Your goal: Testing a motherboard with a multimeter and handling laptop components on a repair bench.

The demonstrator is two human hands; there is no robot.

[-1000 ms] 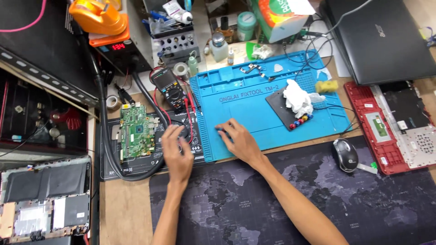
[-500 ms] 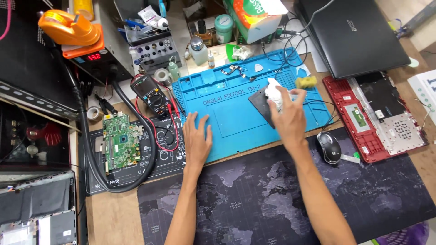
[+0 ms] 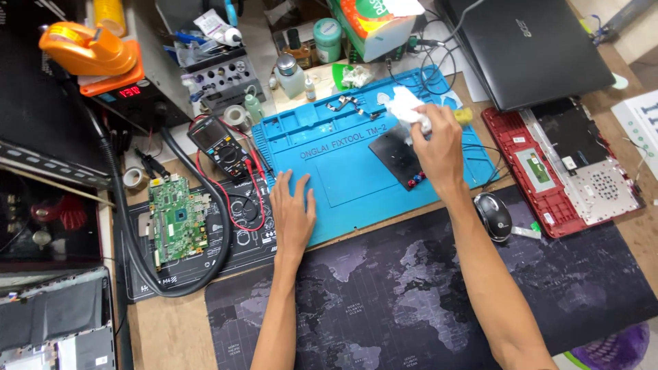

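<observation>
Right now the left hand (image 3: 293, 212) lies flat with its fingers spread on the near left part of the blue mat (image 3: 343, 171). It holds nothing. The right hand (image 3: 437, 142) is over the far right part of the blue mat, and its fingers are pinched around a crumpled white tissue (image 3: 406, 108). The tissue sticks out past the fingers, above the far edge of a small dark plate (image 3: 395, 154) that rests on the mat. Some tiny red and blue bits (image 3: 415, 180) sit at the near edge of that plate.

Just left of the blue mat is a black meter (image 3: 221, 145) with red wires, and near that a green circuit board (image 3: 176, 217) lies on a black pad. Right of the blue mat is a black mouse (image 3: 493, 216), close to the right arm. Farther right lies an open red laptop shell (image 3: 565, 168). Behind the mat's far right corner sits a shut black laptop (image 3: 528, 44). A dark map-print pad (image 3: 425, 301) covers the surface on the near side of the mat, under both arms.
</observation>
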